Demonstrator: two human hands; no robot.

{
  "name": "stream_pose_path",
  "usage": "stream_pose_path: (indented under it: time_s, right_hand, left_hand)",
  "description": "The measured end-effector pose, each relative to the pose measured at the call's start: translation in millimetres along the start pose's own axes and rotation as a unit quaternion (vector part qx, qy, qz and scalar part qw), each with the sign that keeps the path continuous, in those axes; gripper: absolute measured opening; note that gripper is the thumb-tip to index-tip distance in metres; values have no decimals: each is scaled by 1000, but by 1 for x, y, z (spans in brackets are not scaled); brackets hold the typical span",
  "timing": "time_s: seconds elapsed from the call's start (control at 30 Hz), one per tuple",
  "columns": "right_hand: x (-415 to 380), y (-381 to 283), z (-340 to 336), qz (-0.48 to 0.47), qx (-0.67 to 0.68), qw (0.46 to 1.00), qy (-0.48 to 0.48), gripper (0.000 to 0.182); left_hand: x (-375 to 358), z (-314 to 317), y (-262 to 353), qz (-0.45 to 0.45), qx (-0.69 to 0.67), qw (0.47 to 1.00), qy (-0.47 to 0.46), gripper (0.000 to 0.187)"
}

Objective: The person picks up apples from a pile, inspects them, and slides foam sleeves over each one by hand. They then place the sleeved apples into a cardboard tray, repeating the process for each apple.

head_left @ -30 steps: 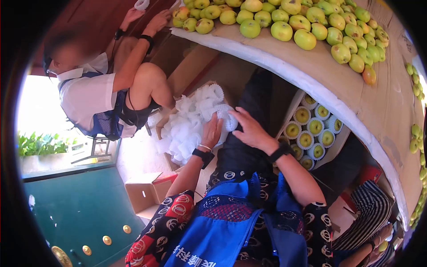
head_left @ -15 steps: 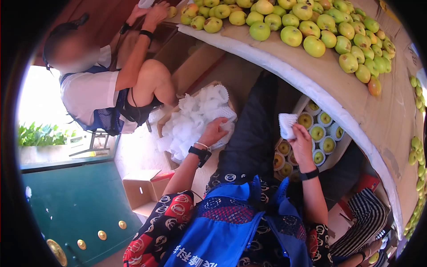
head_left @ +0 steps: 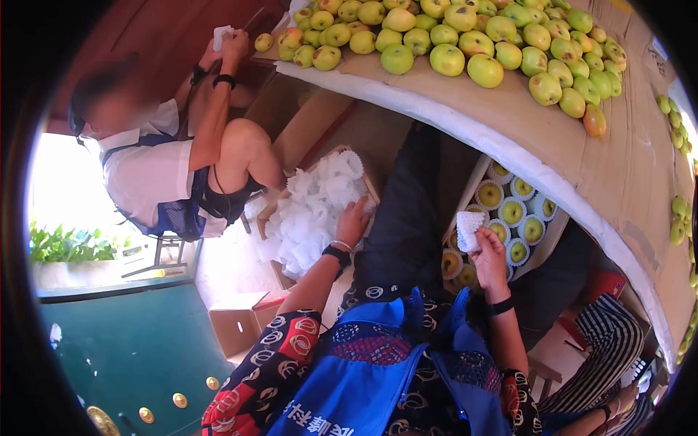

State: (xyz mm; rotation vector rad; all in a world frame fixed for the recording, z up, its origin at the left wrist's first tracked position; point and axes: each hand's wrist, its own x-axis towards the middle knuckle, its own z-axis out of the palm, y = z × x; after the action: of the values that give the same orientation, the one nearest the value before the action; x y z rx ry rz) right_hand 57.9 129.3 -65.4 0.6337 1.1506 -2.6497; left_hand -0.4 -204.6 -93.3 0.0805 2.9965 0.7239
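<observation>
My right hand [head_left: 489,256] is closed on a white foam fruit net [head_left: 471,229], pinched between thumb and fingers above a box of apples. My left hand [head_left: 353,224] reaches into a cardboard box [head_left: 372,190] heaped with white foam nets [head_left: 313,211]. Its fingers are stretched out and rest at the right side of the heap. Below the held net, netted green-yellow apples [head_left: 512,212] sit in rows in the apple box [head_left: 465,190], partly hidden by my right hand and the table edge.
Loose apples [head_left: 476,43] cover part of the cardboard-topped table [head_left: 538,138] ahead. A seated person [head_left: 156,160] at left holds a white net [head_left: 222,36]. Another person's striped clothing [head_left: 607,341] shows at lower right. An open carton [head_left: 236,330] stands near a green panel [head_left: 131,349].
My right hand has lowered slightly with the foam net. My left hand has moved slightly down at the heap's right side. The view has shifted, and the seated person's hands have moved.
</observation>
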Motion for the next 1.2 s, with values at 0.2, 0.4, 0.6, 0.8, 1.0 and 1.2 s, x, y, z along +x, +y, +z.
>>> stream_pose_path:
  time_s: [0.2, 0.4, 0.6, 0.8, 1.0, 1.2]
  right_hand:
    - [-6, -5, 8, -4, 30, 1000, 7, 12]
    - [-8, -2, 10, -94, -36, 994, 53, 16]
    - [-26, -26, 28, -189, -137, 972, 42, 25]
    - [-28, -37, 33, -207, -158, 965, 39, 29]
    - [-29, -43, 32, -214, -170, 960, 65, 23]
    - [-29, -40, 27, -226, -175, 956, 63, 20]
  left_hand:
    - [15, 14, 6, -47, 124, 989, -63, 32]
    - [50, 35, -16, -117, 132, 975, -136, 28]
    - [66, 77, -42, -226, 142, 957, -115, 45]
    - [66, 62, -30, -170, 52, 981, -80, 60]
    - [55, 30, -14, -151, 54, 978, -132, 70]
    - [47, -8, 0, -95, -13, 984, -149, 69]
